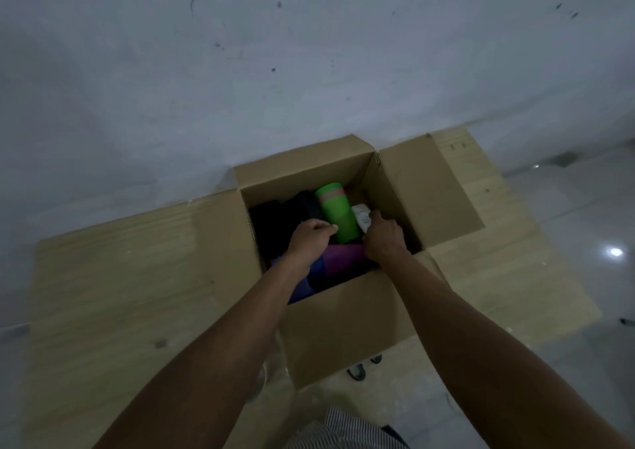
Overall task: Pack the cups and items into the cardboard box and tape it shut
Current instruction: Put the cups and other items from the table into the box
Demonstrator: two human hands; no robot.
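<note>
A cardboard box (343,325) stands open in the middle of the frame, on a pale wooden table (120,294) that runs from lower left to centre right. Its flaps are all folded out: the far one stands against the grey wall (240,70), the right one lies flat toward the right of the frame, and the near one hangs down toward the person.

Both bare arms reach in from the bottom of the frame. The left hand (311,239) is inside the box, knuckles up, with its fingers curled on the lower left side of a green cup (335,216). This cup lies on its side in the middle of the box, with its open end toward the far wall. The right hand (381,237) is just right of the green cup, at the near end of a white item (362,220) by the box's right wall. Its fingers go down out of sight behind the back of the hand, so I cannot tell whether they pinch the white item or only touch it.

A purple cup (343,257) lies below the green one, between the two wrists. Dark items (275,225) fill the left part of the box, too dim to name.

Glossy floor tiles (584,242) show at the right edge, and striped cloth (343,428) at the bottom centre.
</note>
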